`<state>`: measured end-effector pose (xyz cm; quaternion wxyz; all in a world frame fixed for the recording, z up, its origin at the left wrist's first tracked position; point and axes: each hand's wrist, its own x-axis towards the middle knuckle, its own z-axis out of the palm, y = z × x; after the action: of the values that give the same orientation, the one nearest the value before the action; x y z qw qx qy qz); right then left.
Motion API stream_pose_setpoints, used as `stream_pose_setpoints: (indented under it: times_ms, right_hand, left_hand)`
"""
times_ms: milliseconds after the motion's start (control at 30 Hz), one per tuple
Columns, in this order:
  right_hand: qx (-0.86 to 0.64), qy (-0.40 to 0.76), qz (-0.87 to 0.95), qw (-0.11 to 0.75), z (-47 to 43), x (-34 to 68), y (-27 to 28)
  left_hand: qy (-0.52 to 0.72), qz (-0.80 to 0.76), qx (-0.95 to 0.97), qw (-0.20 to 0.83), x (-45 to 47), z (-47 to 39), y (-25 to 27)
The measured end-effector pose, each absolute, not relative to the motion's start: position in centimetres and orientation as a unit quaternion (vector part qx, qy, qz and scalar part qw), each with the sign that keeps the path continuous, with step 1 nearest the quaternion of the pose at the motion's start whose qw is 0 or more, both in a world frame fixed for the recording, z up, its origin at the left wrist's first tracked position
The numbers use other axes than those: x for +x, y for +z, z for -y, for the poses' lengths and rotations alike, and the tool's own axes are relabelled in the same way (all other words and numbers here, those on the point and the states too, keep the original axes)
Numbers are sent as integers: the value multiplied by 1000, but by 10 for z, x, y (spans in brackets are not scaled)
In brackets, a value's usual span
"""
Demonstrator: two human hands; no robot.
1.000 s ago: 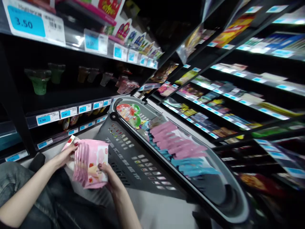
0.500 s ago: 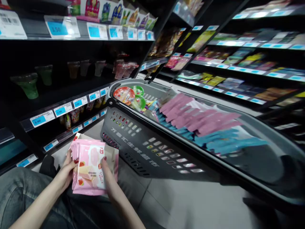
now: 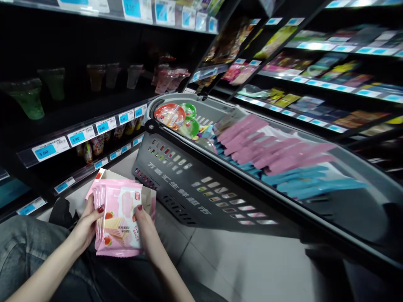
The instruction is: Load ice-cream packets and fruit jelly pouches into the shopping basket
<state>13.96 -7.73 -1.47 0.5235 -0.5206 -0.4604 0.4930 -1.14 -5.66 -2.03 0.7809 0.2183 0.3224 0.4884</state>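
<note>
Beside the basket (image 3: 182, 174) of pink packets (image 3: 273, 149) and blue packets (image 3: 317, 182), left grip (image 3: 84, 226) and right grip (image 3: 145, 228) clamp pouches (image 3: 119, 203).

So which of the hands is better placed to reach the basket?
Probably the right hand: it is nearer the basket, though both hands hold the packs. The left hand is farther away.

Tapered translucent plastic cups (image 3: 135, 76) stand on the black shelf (image 3: 82, 107); the slotted dark-grey plastic basket (image 3: 179, 170) holds flat pink packets (image 3: 261, 144), flat blue packets (image 3: 315, 184) and round red and green tubs (image 3: 171, 115).
</note>
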Motion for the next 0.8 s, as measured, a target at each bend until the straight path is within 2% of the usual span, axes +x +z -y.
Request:
stream_pose_setpoints:
  times_ms: [267, 567, 667, 800]
  right_hand:
    - [-503, 528, 450, 517, 80, 139, -8]
    - [-560, 511, 433, 487, 79, 140, -2]
    - [-569, 496, 414, 509, 81, 136, 0]
    - [-535, 499, 360, 579, 86, 130, 4]
  left_hand:
    - [493, -318, 221, 779, -10, 57, -24]
    - [505, -359, 211, 756, -7, 53, -25]
    - [494, -388, 159, 761, -7, 55, -23]
    - [454, -431, 74, 776, -8, 59, -15]
